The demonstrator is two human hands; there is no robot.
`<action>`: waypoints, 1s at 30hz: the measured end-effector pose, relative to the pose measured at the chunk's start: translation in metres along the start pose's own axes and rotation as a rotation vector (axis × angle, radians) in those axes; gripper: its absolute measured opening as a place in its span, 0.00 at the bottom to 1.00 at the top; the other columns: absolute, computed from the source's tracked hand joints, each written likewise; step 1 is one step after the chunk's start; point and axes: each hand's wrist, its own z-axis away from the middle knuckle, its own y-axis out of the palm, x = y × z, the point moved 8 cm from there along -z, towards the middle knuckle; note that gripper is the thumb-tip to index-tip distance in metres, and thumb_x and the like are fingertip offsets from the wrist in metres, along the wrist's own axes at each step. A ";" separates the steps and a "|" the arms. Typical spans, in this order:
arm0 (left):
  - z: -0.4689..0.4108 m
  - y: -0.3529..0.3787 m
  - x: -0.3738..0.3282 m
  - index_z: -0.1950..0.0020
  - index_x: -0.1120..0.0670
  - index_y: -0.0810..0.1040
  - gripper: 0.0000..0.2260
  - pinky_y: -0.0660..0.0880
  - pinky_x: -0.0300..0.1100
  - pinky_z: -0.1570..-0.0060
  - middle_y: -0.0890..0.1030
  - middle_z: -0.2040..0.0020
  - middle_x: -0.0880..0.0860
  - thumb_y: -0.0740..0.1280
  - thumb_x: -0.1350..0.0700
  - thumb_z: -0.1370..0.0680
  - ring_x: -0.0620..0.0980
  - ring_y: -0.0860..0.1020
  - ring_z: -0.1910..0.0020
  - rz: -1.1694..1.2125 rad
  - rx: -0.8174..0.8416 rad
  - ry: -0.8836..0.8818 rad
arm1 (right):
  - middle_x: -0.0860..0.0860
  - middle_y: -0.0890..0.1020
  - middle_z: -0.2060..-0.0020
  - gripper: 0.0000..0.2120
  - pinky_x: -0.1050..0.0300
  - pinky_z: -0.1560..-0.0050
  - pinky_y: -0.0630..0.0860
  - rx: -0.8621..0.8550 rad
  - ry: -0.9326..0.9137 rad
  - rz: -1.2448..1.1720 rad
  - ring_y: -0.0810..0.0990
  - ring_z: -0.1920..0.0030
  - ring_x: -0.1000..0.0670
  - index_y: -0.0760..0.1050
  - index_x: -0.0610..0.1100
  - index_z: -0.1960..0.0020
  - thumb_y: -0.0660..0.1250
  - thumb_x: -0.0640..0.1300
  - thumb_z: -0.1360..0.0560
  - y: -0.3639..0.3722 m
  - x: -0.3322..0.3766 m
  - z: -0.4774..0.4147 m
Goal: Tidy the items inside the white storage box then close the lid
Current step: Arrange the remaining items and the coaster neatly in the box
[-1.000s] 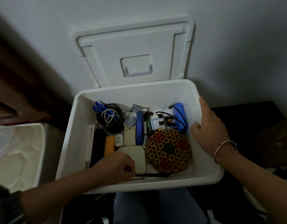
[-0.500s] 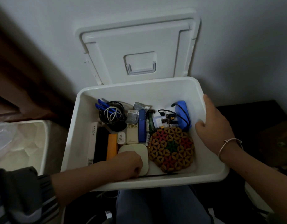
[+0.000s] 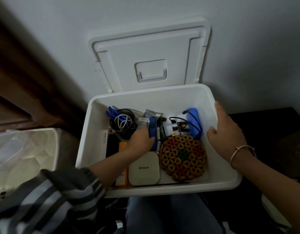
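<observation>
Head camera looks down on a white box (image 3: 162, 98) set close against a pale grey wall (image 3: 247, 48), with its lid (image 3: 149, 54) swung up and leaning on that wall. Knees in jeans (image 3: 171, 215) show just under the box's near rim; what carries the box is hidden. Dark brown woodwork (image 3: 27, 73) fills the left side, and below it stands a white bin (image 3: 55, 149) lined with clear plastic. To the right lies a dark surface (image 3: 272, 119).

The right hand (image 3: 228, 130) holds the box's right rim, thumb inside and fingers over the edge. The left hand (image 3: 140, 141) reaches into the middle of the box beside a blue bar (image 3: 152, 125); I cannot tell whether its fingers grip anything. A round patterned mat (image 3: 183, 157) and a cream case (image 3: 144, 169) lie near the front.
</observation>
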 end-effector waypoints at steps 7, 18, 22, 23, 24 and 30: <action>-0.021 0.017 -0.006 0.42 0.61 0.71 0.11 0.70 0.44 0.58 0.77 0.44 0.59 0.62 0.55 0.20 0.57 0.77 0.46 -0.094 -0.025 -0.068 | 0.42 0.71 0.35 0.37 0.53 0.51 0.72 0.001 0.005 -0.001 0.75 0.44 0.41 0.48 0.50 0.24 0.62 0.36 0.27 0.001 0.000 0.000; -0.036 -0.005 -0.012 0.29 0.62 0.60 0.20 0.77 0.45 0.52 0.72 0.36 0.62 0.60 0.63 0.20 0.57 0.75 0.40 -0.412 -0.243 -0.086 | 0.41 0.71 0.36 0.37 0.57 0.54 0.67 0.001 0.010 -0.002 0.75 0.45 0.40 0.48 0.49 0.23 0.61 0.36 0.27 0.001 -0.002 0.001; -0.043 0.000 -0.010 0.29 0.63 0.59 0.22 0.77 0.45 0.51 0.71 0.36 0.64 0.63 0.62 0.21 0.58 0.74 0.39 -0.379 -0.220 -0.163 | 0.42 0.72 0.37 0.37 0.57 0.55 0.68 0.002 0.004 -0.007 0.76 0.47 0.42 0.48 0.50 0.23 0.61 0.36 0.27 0.001 -0.002 0.001; -0.044 -0.001 -0.010 0.30 0.63 0.60 0.22 0.77 0.46 0.50 0.71 0.36 0.64 0.64 0.62 0.22 0.58 0.73 0.39 -0.360 -0.223 -0.175 | 0.42 0.72 0.37 0.37 0.58 0.55 0.67 0.004 0.005 -0.006 0.76 0.47 0.43 0.48 0.50 0.24 0.62 0.37 0.27 0.002 -0.002 0.000; -0.045 -0.003 -0.011 0.31 0.63 0.61 0.22 0.76 0.46 0.49 0.71 0.36 0.64 0.64 0.62 0.22 0.58 0.73 0.39 -0.340 -0.231 -0.184 | 0.42 0.72 0.38 0.37 0.58 0.56 0.67 0.004 0.006 -0.006 0.75 0.48 0.43 0.48 0.50 0.24 0.62 0.37 0.27 0.002 -0.002 0.000; -0.044 -0.011 -0.011 0.35 0.62 0.63 0.19 0.76 0.46 0.48 0.73 0.37 0.62 0.65 0.62 0.22 0.57 0.74 0.38 -0.287 -0.263 -0.213 | 0.43 0.72 0.40 0.37 0.57 0.58 0.68 0.018 0.003 0.001 0.73 0.53 0.46 0.48 0.49 0.23 0.61 0.37 0.27 0.003 -0.003 0.000</action>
